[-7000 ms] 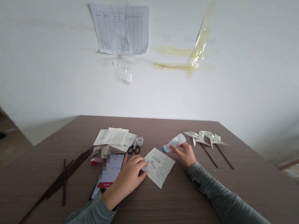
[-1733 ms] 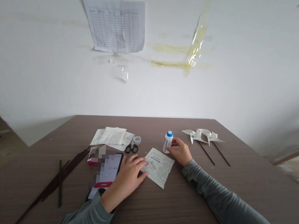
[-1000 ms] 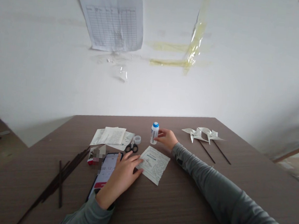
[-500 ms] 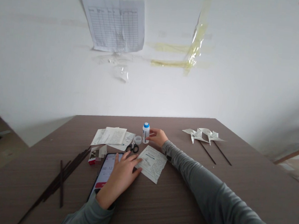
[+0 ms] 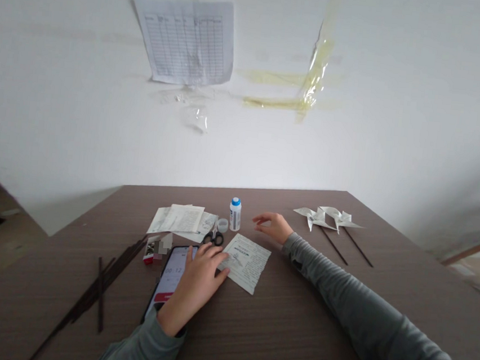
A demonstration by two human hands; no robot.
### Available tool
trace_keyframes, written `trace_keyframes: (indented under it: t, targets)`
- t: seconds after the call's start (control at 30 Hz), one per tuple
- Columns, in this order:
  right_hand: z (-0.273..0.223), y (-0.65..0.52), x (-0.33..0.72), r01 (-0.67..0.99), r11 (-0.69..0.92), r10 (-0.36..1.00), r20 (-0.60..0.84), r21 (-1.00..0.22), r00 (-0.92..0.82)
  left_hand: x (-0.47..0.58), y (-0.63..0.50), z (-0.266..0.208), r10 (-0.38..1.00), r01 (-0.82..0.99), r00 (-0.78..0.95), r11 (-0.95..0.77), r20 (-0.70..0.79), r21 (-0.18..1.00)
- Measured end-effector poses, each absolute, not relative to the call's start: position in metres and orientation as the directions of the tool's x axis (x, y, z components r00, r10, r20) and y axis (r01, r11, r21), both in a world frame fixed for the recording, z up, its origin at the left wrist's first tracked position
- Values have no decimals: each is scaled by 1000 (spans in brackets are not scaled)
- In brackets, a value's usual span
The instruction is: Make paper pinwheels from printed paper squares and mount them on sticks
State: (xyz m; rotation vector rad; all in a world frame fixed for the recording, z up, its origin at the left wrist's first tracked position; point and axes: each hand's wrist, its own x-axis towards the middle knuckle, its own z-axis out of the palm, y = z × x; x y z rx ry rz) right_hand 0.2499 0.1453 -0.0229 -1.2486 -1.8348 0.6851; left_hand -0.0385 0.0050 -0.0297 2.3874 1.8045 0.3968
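Observation:
My left hand (image 5: pixel 199 282) lies with fingers spread, its fingertips on the left edge of a square printed paper (image 5: pixel 245 262). Under its wrist side, a phone (image 5: pixel 170 272) with a timer on its screen is partly covered. My right hand (image 5: pixel 274 227) is open and holds nothing, a little to the right of an upright white glue bottle (image 5: pixel 235 216) with a blue top. Close to the bottle stand a small clear cap (image 5: pixel 222 224) and black-handled scissors (image 5: pixel 213 238), just beyond my left fingertips.
Further printed papers (image 5: pixel 184 219) lie at the back left. A small red-and-white box (image 5: pixel 149 250) sits left of the phone, near a bundle of dark sticks (image 5: pixel 100 285). Two paper pinwheels (image 5: pixel 325 217) on sticks rest at the right. A wall (image 5: pixel 268 154) rises behind the table.
My right hand has let go of the glue bottle and moved to the right, away from it. The bottle stays upright in place. My left hand remains on the paper.

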Motion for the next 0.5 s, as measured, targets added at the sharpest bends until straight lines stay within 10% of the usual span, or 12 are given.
trace_keyframes:
  t: [0.5]
  targets:
    - [-45, 47, 269, 458, 664, 727, 367, -591, -580, -20, -6, -36, 939, 898, 305, -338, 155, 282]
